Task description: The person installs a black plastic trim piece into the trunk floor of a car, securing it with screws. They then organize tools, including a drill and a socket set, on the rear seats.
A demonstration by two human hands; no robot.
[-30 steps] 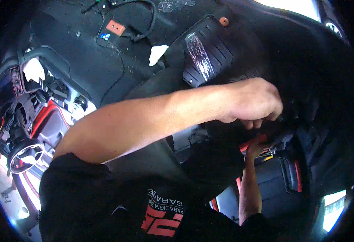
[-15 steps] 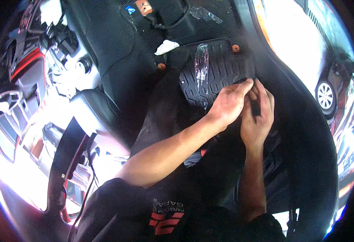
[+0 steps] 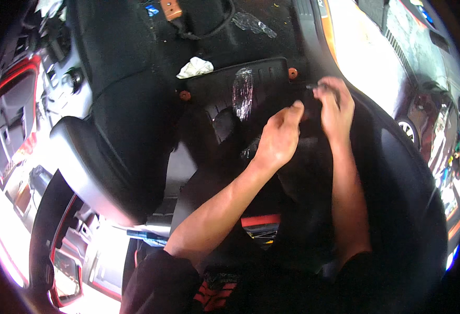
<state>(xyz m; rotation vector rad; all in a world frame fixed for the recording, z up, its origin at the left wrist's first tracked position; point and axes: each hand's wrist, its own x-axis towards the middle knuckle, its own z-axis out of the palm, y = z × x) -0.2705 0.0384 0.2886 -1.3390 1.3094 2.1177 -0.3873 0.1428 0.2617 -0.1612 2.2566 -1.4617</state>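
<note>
My left hand (image 3: 279, 137) hovers over dark material in front of the ribbed black floor mat (image 3: 272, 69). Its fingers are curled in under the thumb, and whatever they hold, if anything, is hidden. To its right, slightly higher, is my right hand (image 3: 336, 107), blurred by motion. Between its thumb and fingers it pinches a small dark piece (image 3: 311, 87), too small to name. A gap separates the two hands. A shiny clear plastic strip (image 3: 243, 94) lies across the mat. An orange round fastener (image 3: 292, 73) sits by the mat's far right corner.
A black seat (image 3: 122, 104) with a silver side panel rises on the left. White crumpled tissue (image 3: 195, 68), a clear wrapper (image 3: 254, 25) and an orange-brown bracket (image 3: 172, 9) lie farther off. The orange-edged door sill (image 3: 328, 36) bounds the right side.
My hands, fingertips together before, have come apart. The right hand is now higher, with the small dark piece showing in its pinch. The whole view has shifted, showing more of the seat.
</note>
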